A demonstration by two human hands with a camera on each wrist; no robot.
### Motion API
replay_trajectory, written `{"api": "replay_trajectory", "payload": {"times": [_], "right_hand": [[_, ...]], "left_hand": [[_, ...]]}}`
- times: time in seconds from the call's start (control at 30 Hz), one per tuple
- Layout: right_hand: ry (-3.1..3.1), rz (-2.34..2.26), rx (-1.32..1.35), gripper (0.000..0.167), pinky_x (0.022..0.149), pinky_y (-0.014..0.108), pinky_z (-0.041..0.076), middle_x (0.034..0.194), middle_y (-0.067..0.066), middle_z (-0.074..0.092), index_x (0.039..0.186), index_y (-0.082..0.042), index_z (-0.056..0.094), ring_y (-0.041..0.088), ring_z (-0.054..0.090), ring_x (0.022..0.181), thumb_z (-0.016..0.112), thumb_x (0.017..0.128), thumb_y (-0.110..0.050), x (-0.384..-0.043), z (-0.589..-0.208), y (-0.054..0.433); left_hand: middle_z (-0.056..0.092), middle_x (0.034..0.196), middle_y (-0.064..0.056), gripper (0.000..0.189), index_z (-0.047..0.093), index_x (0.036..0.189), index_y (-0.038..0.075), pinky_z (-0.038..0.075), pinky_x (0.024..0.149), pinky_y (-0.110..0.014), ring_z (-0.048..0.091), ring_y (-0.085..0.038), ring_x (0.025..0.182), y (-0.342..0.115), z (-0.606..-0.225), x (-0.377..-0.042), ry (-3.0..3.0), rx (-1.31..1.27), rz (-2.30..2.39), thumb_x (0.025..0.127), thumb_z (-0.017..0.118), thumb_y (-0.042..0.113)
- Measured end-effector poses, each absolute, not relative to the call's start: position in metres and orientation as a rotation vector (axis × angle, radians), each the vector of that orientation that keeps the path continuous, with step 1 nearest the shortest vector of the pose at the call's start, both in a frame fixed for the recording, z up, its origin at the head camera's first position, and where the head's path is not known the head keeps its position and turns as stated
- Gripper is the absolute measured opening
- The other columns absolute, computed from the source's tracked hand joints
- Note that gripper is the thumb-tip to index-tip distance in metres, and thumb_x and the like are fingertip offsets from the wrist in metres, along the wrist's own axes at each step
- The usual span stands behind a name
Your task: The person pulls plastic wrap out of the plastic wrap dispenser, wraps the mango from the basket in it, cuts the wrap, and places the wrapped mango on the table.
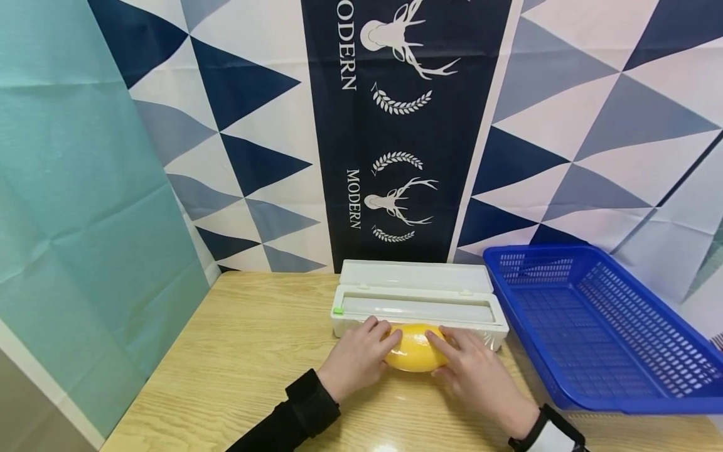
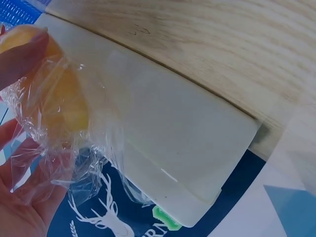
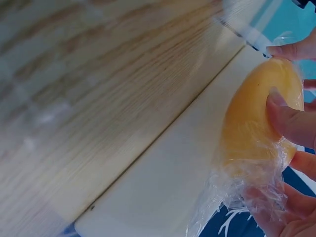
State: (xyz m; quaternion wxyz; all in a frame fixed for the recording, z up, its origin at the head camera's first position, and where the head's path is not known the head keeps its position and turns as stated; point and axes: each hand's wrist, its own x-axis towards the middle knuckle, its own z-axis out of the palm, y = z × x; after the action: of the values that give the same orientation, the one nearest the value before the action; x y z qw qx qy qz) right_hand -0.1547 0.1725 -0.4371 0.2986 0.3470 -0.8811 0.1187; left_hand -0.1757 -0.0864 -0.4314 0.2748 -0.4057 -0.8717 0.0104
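Observation:
A yellow mango [image 1: 415, 353] is partly covered in clear cling film [image 2: 64, 170], crumpled in both wrist views. My left hand [image 1: 354, 359] grips its left end, and my right hand [image 1: 479, 371] holds the right end, both with fingertips on top of the fruit. In the right wrist view a thumb [image 3: 292, 120] presses on the side of the mango. Right behind the fruit stands a white cling film dispenser [image 1: 490, 320] with its lid raised and a green slide cutter [image 1: 337, 311] at the left end. Film stretches between dispenser and mango.
A blue plastic basket [image 1: 536, 358] sits to the right, touching or nearly touching the dispenser's right end. All of this is on a light wooden table [image 1: 237, 351]. A patterned cloth [image 1: 265, 188] hangs behind the table, with a teal cloth [image 1: 85, 220] at the left.

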Motion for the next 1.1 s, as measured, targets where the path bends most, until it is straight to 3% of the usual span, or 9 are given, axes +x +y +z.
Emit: {"api": "replay_trajectory", "payload": {"times": [0.27, 0.6, 0.93, 1.1], "right_hand": [[-2.362, 0.348, 0.924, 0.067, 0.078, 0.048, 0.056, 0.114, 0.018, 0.066, 0.123, -0.005, 0.066, 0.034, 0.067, 0.095, 0.093, 0.065, -0.026, -0.156, -0.438, 0.172], [-2.476, 0.401, 0.882, 0.066, 0.076, 0.043, 0.058, 0.116, 0.018, 0.068, 0.125, -0.002, 0.066, 0.032, 0.070, 0.092, 0.091, 0.070, -0.028, -0.157, -0.433, 0.173], [-2.578, 0.429, 0.880, 0.061, 0.080, 0.042, 0.057, 0.121, 0.014, 0.068, 0.124, -0.003, 0.068, 0.028, 0.070, 0.098, 0.089, 0.073, -0.029, -0.161, -0.428, 0.173], [-2.614, 0.445, 0.875, 0.061, 0.079, 0.040, 0.057, 0.119, 0.015, 0.069, 0.123, -0.002, 0.068, 0.024, 0.071, 0.092, 0.089, 0.073, -0.029, -0.162, -0.428, 0.174]], "left_hand": [[0.063, 0.108, 0.000, 0.057, 0.065, 0.123, 0.016, 0.051, 0.080, -0.025, 0.057, -0.016, 0.094, -0.089, -0.428, -0.181, -2.408, -1.123, -0.068, 0.074, 0.088, 0.036], [0.068, 0.112, 0.000, 0.065, 0.067, 0.125, 0.013, 0.052, 0.081, -0.027, 0.064, -0.016, 0.094, -0.087, -0.425, -0.182, -2.449, -1.136, -0.058, 0.072, 0.089, 0.044], [0.069, 0.098, 0.002, 0.055, 0.061, 0.107, 0.015, 0.051, 0.064, -0.021, 0.063, -0.008, 0.075, -0.090, -0.430, -0.183, -2.450, -1.160, -0.068, 0.071, 0.087, 0.047], [0.071, 0.112, -0.004, 0.057, 0.063, 0.112, 0.014, 0.055, 0.071, -0.025, 0.069, -0.014, 0.090, -0.089, -0.432, -0.182, -2.440, -1.153, -0.022, 0.073, 0.084, 0.050]]}}
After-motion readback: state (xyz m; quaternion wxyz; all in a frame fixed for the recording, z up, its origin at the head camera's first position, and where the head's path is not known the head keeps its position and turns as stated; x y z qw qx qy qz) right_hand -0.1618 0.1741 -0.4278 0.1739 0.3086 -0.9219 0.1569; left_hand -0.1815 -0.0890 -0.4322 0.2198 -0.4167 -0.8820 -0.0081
